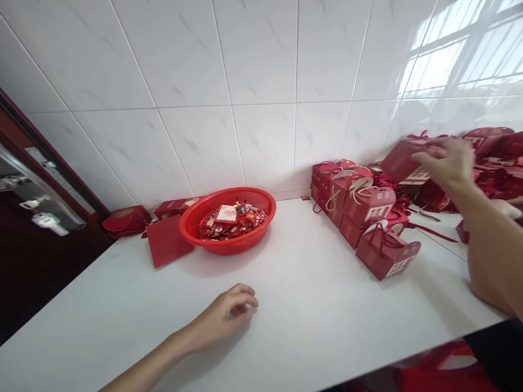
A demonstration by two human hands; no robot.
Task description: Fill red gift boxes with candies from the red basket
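My right hand (451, 163), slightly blurred, grips a red gift box (402, 160) by its top and holds it tilted in front of a pile of similar boxes at the right. On the white table's near side is my left hand (235, 311). Its fingers are loosely curled, apart from the thumb, with nothing between them. Beyond it stands a red plastic basket (229, 247) containing many small red-wrapped packets (245, 220) and a pale square packet (226, 213). A single handled gift box (386, 253) sits at the front of the stacked boxes.
Red gift boxes with cord handles (341, 188) are stacked against the tiled wall (265, 136). Red ribbons (433, 231) trail across the table (302, 316) at right. A flat red piece (167, 242) lies left of the basket. Keys (49, 220) hang from the door at left.
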